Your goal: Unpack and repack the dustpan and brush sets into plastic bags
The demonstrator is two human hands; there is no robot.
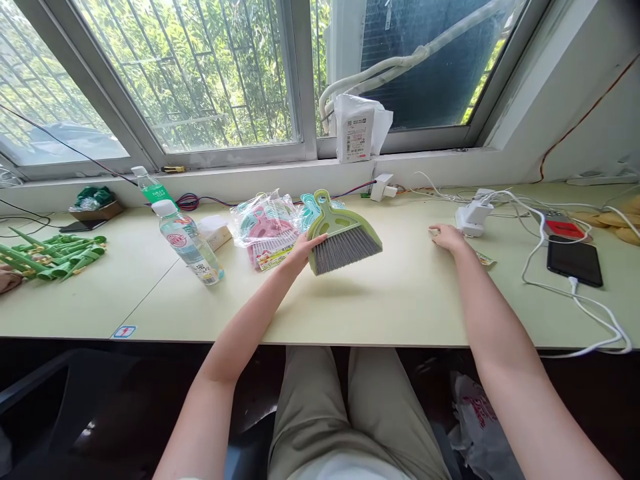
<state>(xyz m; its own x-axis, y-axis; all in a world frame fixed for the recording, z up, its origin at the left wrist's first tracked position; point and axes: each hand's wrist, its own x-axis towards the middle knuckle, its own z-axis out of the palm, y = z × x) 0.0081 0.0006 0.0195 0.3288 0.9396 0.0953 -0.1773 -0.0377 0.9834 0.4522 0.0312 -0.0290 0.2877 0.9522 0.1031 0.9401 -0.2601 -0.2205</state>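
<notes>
My left hand [301,249] is closed on the left edge of a small green dustpan [367,223] with a grey-bristled hand brush [345,252] nested in it. The set is tilted and held a little above the table, its shadow below. My right hand [448,237] rests on the table to the right, fingers loosely extended and apparently holding nothing. Close beside it stands a white plug adapter [473,219]. Behind my left hand lies a pink dustpan set in clear plastic wrap [267,230], and a turquoise one [311,210] is partly hidden by the green set.
Two water bottles [187,243] stand at the left, near a small white box [215,232]. Green stalk-like pieces [55,253] lie far left. White cables [537,257] and a black phone [575,261] occupy the right side. A white package [357,130] stands on the windowsill.
</notes>
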